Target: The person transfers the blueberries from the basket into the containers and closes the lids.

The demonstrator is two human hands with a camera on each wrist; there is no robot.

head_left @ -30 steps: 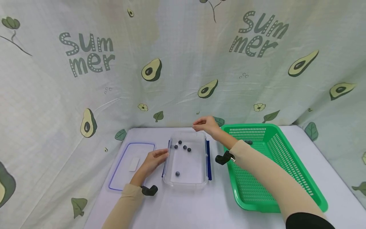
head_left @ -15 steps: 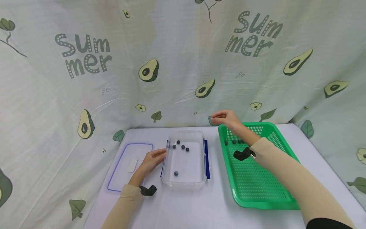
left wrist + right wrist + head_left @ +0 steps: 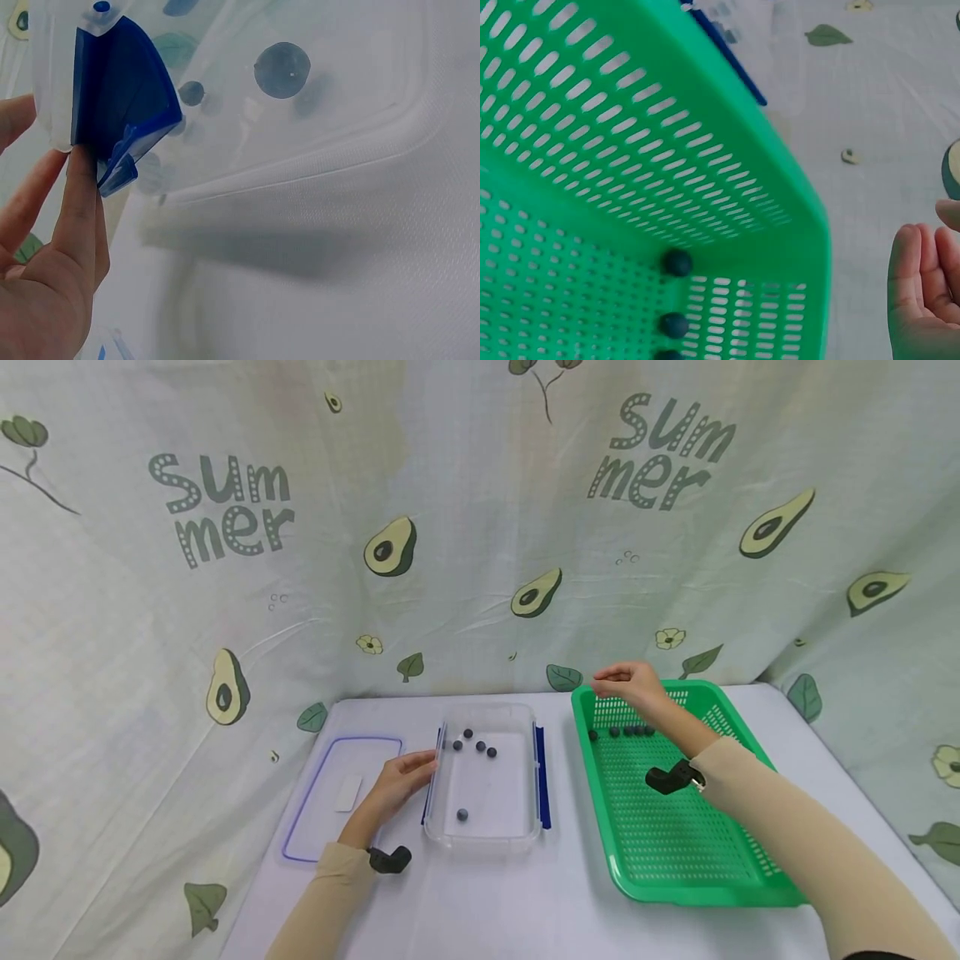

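My left hand (image 3: 399,783) holds the left rim of a clear plastic container (image 3: 483,839). In the left wrist view, its thumb and fingers meet the container's edge beside a blue clasp (image 3: 124,90). Several dark round blueberries (image 3: 462,815) lie inside: one near the front, the others toward the back. My right hand (image 3: 630,683) hovers over the back left corner of a green perforated basket (image 3: 618,852). Thumb and fingers stand apart in the right wrist view, with nothing visible between them. More blueberries (image 3: 677,262) sit in a row along the basket's back wall.
A clear lid with a blue seal (image 3: 343,737) lies flat left of the container, partly behind my left forearm. The second blue clasp (image 3: 542,777) juts from the container's right side. A printed curtain (image 3: 450,635) hangs behind the white table (image 3: 510,902).
My right hand has moved right, from above the container's back edge to over the basket. The row of blueberries there shows more fully. My left hand stays at the container's rim.
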